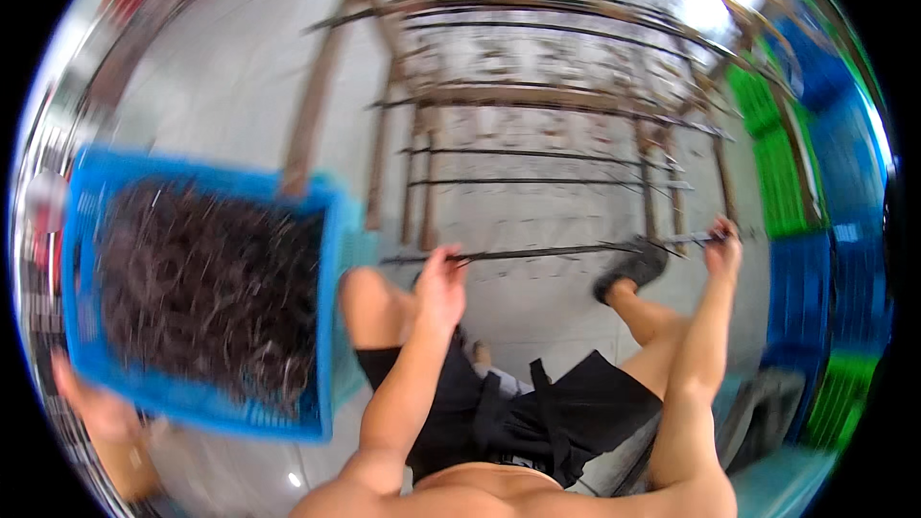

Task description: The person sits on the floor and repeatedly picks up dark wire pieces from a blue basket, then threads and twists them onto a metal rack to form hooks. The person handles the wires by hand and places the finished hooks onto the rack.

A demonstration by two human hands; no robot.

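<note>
My left hand pinches a long thin dark rod near its left end. At the other end, my right hand is closed on the same rod, so it lies nearly level above my knees. Faint hook-like shapes seem to hang under it, too blurred to make out. Beyond my hands stands a brown frame rack, carrying several similar rods with rows of small hooks or pieces. On my left a blue plastic crate holds a heap of small dark curved pieces.
Another person's hand is at the crate's lower left corner, blurred. Green crates and blue crates are stacked along the right side. My shoe rests on the pale tiled floor beside the rack's legs.
</note>
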